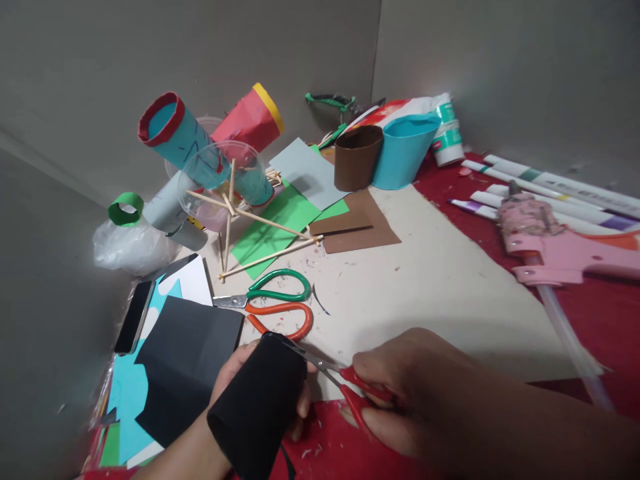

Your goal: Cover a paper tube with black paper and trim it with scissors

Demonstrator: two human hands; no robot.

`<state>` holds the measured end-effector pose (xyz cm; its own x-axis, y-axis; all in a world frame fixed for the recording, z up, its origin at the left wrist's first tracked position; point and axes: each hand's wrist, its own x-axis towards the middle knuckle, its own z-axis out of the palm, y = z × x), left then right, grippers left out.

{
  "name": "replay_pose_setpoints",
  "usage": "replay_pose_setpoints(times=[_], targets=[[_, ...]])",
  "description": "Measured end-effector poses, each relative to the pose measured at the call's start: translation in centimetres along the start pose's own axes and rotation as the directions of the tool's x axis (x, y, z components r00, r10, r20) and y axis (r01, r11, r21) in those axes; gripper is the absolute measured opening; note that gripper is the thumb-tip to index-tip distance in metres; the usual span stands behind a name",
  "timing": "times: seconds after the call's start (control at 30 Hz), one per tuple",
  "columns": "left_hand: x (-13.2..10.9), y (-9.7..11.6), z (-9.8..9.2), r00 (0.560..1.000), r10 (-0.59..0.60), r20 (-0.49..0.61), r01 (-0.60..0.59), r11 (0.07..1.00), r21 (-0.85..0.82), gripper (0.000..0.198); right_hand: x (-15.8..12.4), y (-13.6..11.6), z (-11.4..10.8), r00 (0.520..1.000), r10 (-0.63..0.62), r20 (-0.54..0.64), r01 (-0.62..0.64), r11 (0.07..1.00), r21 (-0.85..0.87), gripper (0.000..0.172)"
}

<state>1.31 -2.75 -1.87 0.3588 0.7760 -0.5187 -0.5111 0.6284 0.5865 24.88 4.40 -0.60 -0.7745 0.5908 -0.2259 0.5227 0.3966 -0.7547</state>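
My left hand (235, 373) is closed around a rolled black paper tube (260, 407) near the bottom edge. My right hand (415, 390) grips small red-handled scissors (350, 390), whose blades meet the tube's far rim. Just beyond them lie green-and-orange scissors (280, 303) on the beige board (440, 287). A black paper sheet (193, 357) lies left of my left hand.
A craft model of paper tubes, plastic cups and wooden sticks (220, 180) stands at the back left. Brown (356, 157) and blue (403, 150) paper cups stand behind coloured sheets. A pink glue gun (560, 247) and markers (550, 190) lie right; a phone (134, 317) lies left.
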Motion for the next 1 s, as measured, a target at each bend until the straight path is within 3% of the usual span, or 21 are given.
replay_pose_setpoints(times=[0.23,0.5,0.8,1.0], targets=[[0.2,-0.1,-0.1,0.997,0.045,-0.059,-0.043,0.998,0.034,0.046,0.3,0.4,-0.2,0.999,-0.048,0.021,0.048,0.999,-0.016,0.022],[-0.1,0.8,0.9,0.988,-0.054,-0.145,0.062,0.997,0.049,0.045,0.0,0.1,-0.7,0.998,-0.061,0.013,0.061,0.998,0.002,0.022],[-0.1,0.1,-1.2,0.987,-0.143,-0.072,0.139,0.988,-0.062,0.049,-0.3,0.4,-0.6,0.998,-0.065,-0.005,0.065,0.997,0.032,0.023],[-0.2,-0.6,-2.6,0.993,-0.037,-0.112,0.027,0.996,-0.090,0.037,-0.4,0.2,-0.8,0.998,-0.055,0.033,0.052,0.995,0.083,0.023]])
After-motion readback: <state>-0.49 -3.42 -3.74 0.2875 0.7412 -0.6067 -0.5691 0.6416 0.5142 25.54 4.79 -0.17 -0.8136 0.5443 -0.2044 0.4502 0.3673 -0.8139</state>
